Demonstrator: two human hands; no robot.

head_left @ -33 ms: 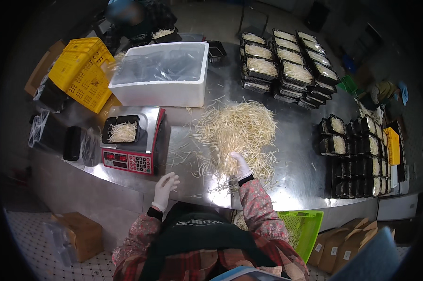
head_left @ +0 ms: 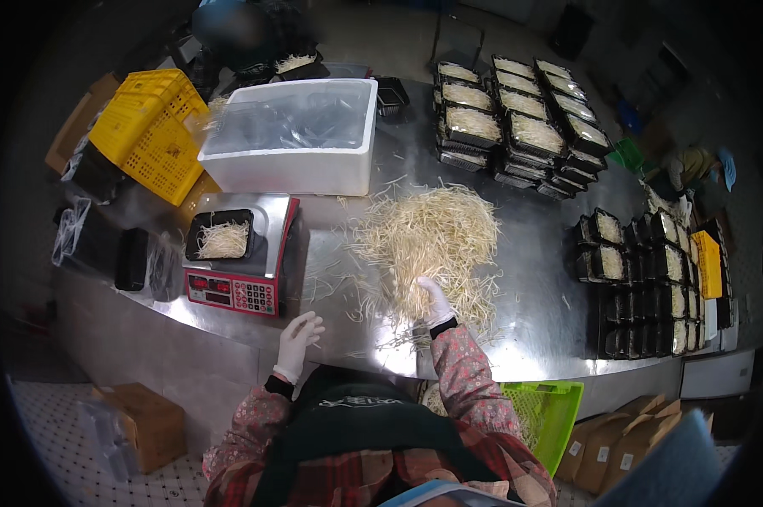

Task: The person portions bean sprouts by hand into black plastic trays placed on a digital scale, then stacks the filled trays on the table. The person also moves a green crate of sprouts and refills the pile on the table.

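A loose heap of bean sprouts [head_left: 449, 224] lies on the steel table. My right hand [head_left: 436, 302], in a white glove, is at the heap's near edge with its fingers closed round a bunch of sprouts; some fingertips are hidden among the strands. My left hand [head_left: 299, 342], gloved too, hovers at the table's front edge with its fingers stretched out and nothing in them. Beyond it stands a red and silver scale [head_left: 234, 291], and on its plate rests a black tray [head_left: 248, 245] partly filled with sprouts.
A white foam box [head_left: 284, 173] holding plastic-wrapped dark items stands behind the scale, beside a yellow crate [head_left: 149, 135]. Filled trays [head_left: 534, 131] are stacked at the back right, more trays [head_left: 605, 262] at the right. A green crate [head_left: 559, 422] sits below the table. Other people work at the far edges.
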